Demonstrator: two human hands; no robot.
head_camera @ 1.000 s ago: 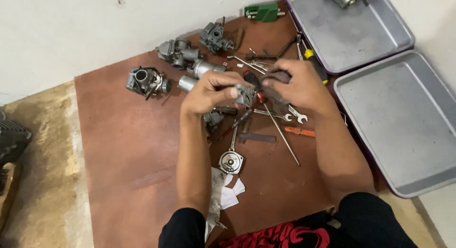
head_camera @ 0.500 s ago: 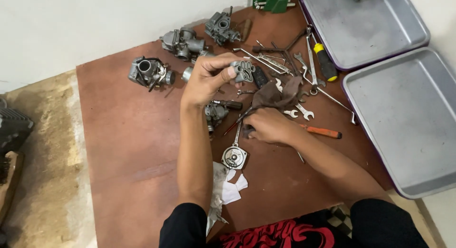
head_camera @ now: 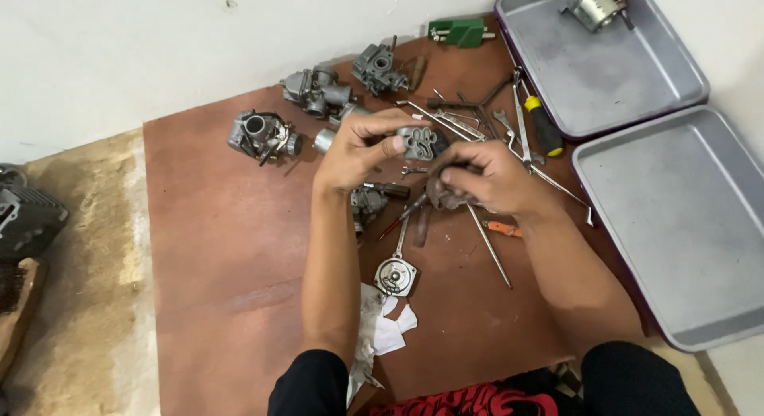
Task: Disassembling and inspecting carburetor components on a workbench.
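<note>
Fingers (head_camera: 374, 145) half hide grey metal part (head_camera: 420, 142).

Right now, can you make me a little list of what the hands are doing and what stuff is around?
left hand: holds a small grey metal part
right hand: grips a dark rag beside that part
board: brown, on the floor
nearby: carburetors, wrenches, yellow-handled screwdriver, round cover
trays: two grey ones at right
</note>
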